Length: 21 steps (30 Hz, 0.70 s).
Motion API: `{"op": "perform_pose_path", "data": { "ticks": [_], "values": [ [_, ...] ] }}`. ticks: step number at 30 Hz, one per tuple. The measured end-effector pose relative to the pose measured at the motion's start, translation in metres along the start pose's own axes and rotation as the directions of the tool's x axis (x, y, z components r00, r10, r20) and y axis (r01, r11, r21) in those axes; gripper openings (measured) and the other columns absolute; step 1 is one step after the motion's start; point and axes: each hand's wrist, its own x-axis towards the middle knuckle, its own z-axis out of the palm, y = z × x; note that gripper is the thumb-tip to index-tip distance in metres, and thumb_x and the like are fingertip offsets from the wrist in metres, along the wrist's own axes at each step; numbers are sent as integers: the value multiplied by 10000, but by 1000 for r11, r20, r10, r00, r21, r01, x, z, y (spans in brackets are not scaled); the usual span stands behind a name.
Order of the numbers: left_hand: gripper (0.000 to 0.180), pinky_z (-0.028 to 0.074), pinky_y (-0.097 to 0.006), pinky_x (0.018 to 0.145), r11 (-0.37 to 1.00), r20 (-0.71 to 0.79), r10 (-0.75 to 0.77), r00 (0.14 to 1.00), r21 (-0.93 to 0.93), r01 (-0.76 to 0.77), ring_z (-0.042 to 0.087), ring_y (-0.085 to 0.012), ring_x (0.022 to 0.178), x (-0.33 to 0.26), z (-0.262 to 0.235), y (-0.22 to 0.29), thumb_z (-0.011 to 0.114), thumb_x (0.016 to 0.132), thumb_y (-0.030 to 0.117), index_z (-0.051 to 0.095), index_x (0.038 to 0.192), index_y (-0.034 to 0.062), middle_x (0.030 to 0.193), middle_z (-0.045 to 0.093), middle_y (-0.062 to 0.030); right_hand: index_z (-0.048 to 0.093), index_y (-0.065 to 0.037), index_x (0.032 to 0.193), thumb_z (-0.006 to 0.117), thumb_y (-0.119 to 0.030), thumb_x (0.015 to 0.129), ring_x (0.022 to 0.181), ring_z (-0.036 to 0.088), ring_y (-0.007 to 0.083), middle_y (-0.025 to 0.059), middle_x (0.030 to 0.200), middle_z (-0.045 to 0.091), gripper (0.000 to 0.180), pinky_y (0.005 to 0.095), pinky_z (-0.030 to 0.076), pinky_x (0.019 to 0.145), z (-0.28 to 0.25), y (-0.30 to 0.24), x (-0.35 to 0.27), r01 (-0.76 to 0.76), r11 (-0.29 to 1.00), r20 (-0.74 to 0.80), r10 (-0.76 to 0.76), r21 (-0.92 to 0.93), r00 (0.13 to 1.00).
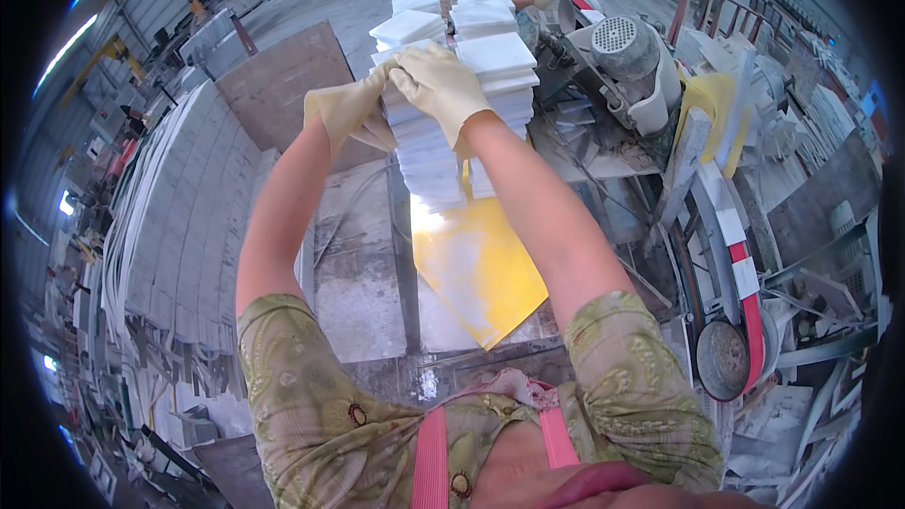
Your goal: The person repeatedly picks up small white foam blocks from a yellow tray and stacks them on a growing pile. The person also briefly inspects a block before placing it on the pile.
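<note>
Tile stack (471, 94) stands upright, gloved hands (405, 94) gripping its top.

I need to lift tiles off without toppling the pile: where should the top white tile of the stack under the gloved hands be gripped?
Probably by its two opposite side edges, one from each side, as the left hand and right hand sit now: the top white tile lies flat on the stack, offering only edges.

Bright daylight, glare, fisheye-bent edges
</note>
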Motion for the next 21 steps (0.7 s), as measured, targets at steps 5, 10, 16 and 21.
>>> {"op": "perform_pose_path", "data": {
  "ticks": [5,10,16,21],
  "values": [
    [647,485,-317,675,596,116,340,933,741,-309,643,-202,687,4,-25,16,470,967,646,653,946,26,761,661,-73,698,-160,1120,544,-366,989,1097,616,261,24,1087,686,289,423,535,927,-1,-7,-7,-41,999,45,40,7,998],
    [664,523,-380,762,933,-283,270,920,314,-177,638,-236,794,-8,3,-29,416,991,589,613,1282,25,867,659,-116,675,-149,1167,573,-368,977,1114,612,293,41,1182,669,307,434,519,945,2,-5,-5,-13,1000,37,13,-2,999],
    [844,481,-339,681,776,-203,144,968,-584,-238,599,-204,847,32,61,-60,438,959,670,555,1381,-51,960,610,-126,617,-119,1331,642,-321,944,1310,520,347,129,1378,600,437,440,445,1083,20,15,-8,-27,996,-118,37,84,992],
    [865,463,-344,663,863,-305,124,944,-436,-254,589,-234,770,31,52,-55,496,922,693,585,1324,-68,933,639,-151,445,-68,1495,714,-184,900,1374,476,348,214,1510,462,663,407,403,1135,28,-1,-47,-308,851,-204,422,426,883]
  ]
}}
